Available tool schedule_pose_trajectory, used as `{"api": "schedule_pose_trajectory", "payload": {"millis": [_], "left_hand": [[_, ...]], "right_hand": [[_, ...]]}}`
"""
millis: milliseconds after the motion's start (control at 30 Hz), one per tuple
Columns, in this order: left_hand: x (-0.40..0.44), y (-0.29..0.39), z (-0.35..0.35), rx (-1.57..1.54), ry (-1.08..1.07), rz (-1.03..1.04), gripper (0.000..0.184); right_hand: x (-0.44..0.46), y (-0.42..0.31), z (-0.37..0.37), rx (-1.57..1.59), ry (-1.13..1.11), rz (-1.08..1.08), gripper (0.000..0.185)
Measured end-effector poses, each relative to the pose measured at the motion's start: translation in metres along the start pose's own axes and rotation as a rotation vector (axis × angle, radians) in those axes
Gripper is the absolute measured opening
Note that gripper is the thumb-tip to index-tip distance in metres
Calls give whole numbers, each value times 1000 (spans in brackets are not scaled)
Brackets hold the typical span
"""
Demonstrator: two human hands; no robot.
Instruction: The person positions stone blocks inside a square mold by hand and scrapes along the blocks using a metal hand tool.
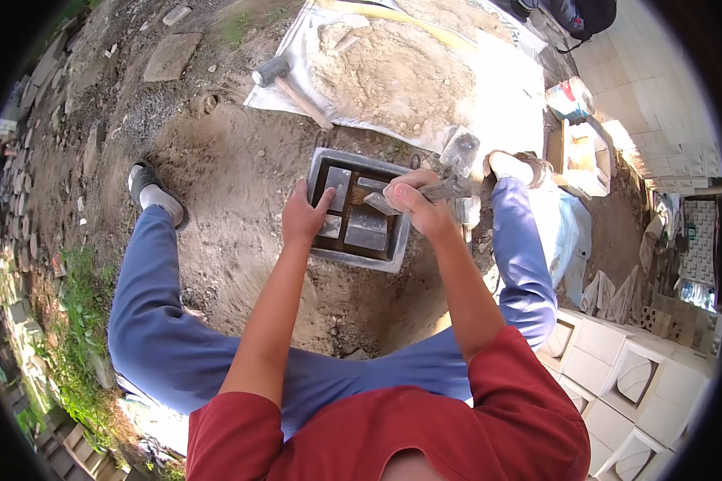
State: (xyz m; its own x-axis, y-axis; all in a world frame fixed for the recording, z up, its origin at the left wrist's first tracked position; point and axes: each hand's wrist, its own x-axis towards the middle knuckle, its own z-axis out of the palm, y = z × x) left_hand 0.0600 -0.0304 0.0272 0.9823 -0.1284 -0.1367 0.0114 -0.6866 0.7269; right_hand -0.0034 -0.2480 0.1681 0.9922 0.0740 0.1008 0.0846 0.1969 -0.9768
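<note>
A grey rectangular block mold (353, 260) lies on the dirt between my feet, with several flat grey plates (367, 232) inside it. My left hand (303, 218) grips the mold's left wall, its thumb over the inner side and its fingers along the outside. Above the right half, my right hand (422, 205) is closed around a dusty grey hand tool (447, 190). One end sticks out to the right of the fist; a narrow flat piece shows at the left, over the mold. The tool's exact kind is unclear, partly hidden by my fingers.
A mallet (293, 90) rests beside a white sheet heaped with sandy soil (393, 72). Right of the mold lies a grey slab-like piece (460, 151). Further right stand a bucket (570, 99) and a pale box-shaped block (583, 158). Pale hollow blocks (598, 353) are stacked lower right.
</note>
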Motion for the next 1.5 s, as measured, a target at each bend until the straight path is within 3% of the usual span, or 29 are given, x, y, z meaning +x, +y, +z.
{"api": "schedule_pose_trajectory", "payload": {"millis": [100, 200, 333, 400, 433, 567, 700, 1000, 1200, 1500], "left_hand": [[-2, 2, -3, -24, -4, 6, 61], [0, 4, -5, -19, -31, -41, 60], [1, 1, -2, -1, 16, -38, 66], [3, 1, -3, 25, -65, -57, 70], [2, 1, -3, 14, -57, -69, 70], [0, 3, -3, 18, 18, -45, 69], [1, 5, -8, -25, -39, -55, 76], [1, 5, -12, -59, -63, -65, 67], [1, 4, -12, -60, -34, -57, 67], [0, 2, -9, -84, -7, -47, 65]], "right_hand": [[-3, 20, -8, -104, -61, 38, 37], [2, 39, -16, -136, -265, 69, 39], [1, 23, -1, -256, -252, -4, 59], [2, 18, -3, -275, -380, -77, 70], [0, 19, -1, -270, -362, -68, 81], [-5, 21, 7, -137, -211, -129, 90], [0, 27, 13, -50, -13, -165, 82], [21, -4, 15, 75, -41, -269, 80], [25, -20, 23, 33, -37, -210, 80], [20, 47, 10, -78, -102, -230, 80]]}}
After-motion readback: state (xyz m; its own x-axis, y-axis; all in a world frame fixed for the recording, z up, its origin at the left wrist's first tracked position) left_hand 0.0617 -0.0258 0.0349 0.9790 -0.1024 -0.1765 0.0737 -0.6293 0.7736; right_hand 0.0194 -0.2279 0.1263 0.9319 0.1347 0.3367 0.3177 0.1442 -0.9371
